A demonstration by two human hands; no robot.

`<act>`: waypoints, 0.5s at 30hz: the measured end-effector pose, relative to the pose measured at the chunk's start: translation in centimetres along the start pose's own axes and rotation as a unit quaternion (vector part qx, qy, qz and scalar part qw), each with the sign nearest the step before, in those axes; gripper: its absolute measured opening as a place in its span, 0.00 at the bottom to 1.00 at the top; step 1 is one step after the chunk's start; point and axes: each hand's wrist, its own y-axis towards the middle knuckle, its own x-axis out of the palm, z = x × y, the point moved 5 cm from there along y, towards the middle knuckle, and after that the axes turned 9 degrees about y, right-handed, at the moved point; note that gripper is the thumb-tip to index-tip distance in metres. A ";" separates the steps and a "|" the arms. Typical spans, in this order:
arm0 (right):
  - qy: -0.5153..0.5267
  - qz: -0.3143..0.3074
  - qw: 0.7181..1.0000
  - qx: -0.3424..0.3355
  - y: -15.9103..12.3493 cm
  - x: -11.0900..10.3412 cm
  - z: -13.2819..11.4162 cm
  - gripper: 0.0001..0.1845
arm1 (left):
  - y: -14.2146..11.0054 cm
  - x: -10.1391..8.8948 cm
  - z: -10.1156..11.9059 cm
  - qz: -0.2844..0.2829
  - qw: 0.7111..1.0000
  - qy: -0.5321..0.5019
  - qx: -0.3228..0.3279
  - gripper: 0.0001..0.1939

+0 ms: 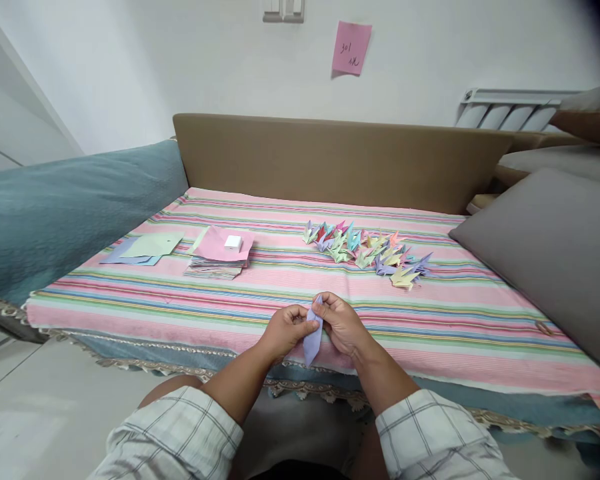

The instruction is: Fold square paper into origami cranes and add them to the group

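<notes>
A folded piece of lavender origami paper [312,345], long and pointed at its lower end, is held between both hands over the front of the sofa seat. My left hand [286,331] pinches its left edge between thumb and fingers. At its upper part, my right hand [341,323] grips it, thumb on the near face. Beyond the hands, slightly right, lies a cluster of folded paper cranes [365,248] in several colours. To the left is a stack of square paper [217,267] with a pink sheet on top, bearing a small white block [233,243].
Loose green and blue-violet sheets [153,245] lie at the left of the striped cover [205,307]. A grey cushion [550,247] leans at right, and a blue-covered armrest [80,200] stands at left. A brown backrest [330,160] runs behind. A pink note [351,48] hangs on the wall.
</notes>
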 end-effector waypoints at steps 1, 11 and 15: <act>0.000 0.004 1.000 -0.003 0.0 0.0 0.0 0.17 | 0.0 0.0 0.1 0.003 1.000 -0.016 -0.005 0.20; 0.019 0.013 1.000 0.020 0.0 -0.1 0.5 0.18 | 0.1 0.1 0.4 0.048 0.993 -0.106 0.004 0.19; 0.016 -0.005 0.999 0.040 -0.1 0.2 0.3 0.17 | 0.1 0.1 0.2 0.058 0.992 -0.114 0.010 0.19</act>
